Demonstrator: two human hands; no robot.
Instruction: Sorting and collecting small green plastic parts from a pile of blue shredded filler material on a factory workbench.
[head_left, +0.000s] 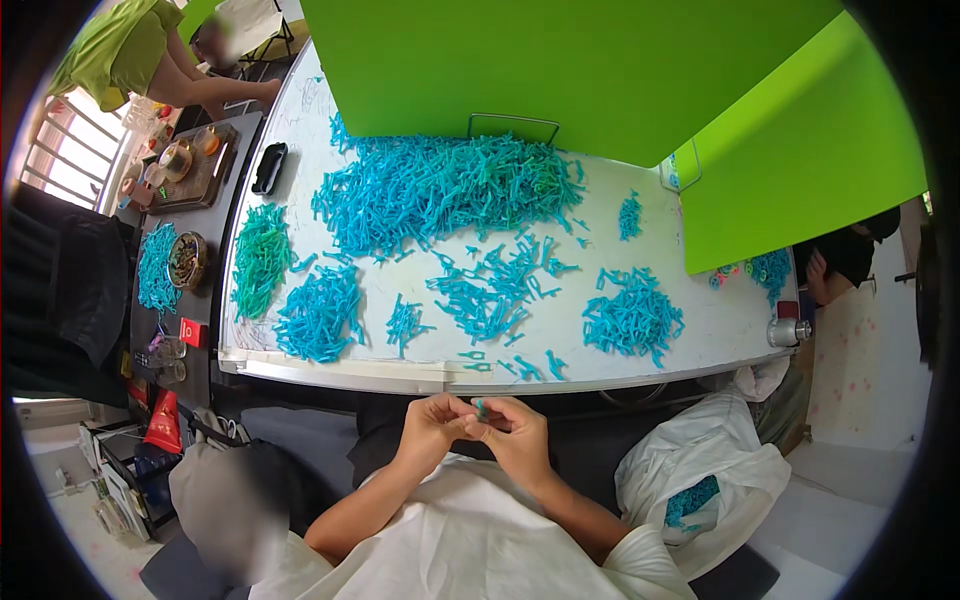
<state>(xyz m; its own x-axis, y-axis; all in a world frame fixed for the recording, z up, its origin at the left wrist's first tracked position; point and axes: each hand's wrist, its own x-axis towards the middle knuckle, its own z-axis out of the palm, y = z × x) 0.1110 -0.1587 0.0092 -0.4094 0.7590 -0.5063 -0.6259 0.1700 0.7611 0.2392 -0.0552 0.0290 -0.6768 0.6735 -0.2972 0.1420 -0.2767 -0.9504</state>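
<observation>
Closest in, at about six o'clock, the person's two bare hands meet over the lap, just below the table edge. The left hand [432, 428] is curled, fingers bent in toward the thumb, and the right hand [517, 432] is curled the same way, the two touching at the fingertips. Between them stands a small blue plastic piece [480, 407], pinched from both sides; its long axis runs roughly upright, toward twelve o'clock, and only its top pokes clear of the fingers. Which hand carries more of the grip I cannot tell, both sit equally near it.

At four o'clock from the hands a white plastic bag [705, 470] sags open with more blue pieces inside.

Further out, the white table [700, 330] stretches across. The nearest loose blue pieces [525, 368] lie right along its front edge at twelve to one o'clock from the hands, slightly nearer the right hand. Beyond are a blue pile [632, 318] at two o'clock, another heap [320, 315] at ten o'clock and a green pile [260, 258] beside it.

Farthest, the big blue mound [440, 190] lies against the green boards [560, 70], and another person in a green top [120, 50] leans in at ten o'clock
</observation>
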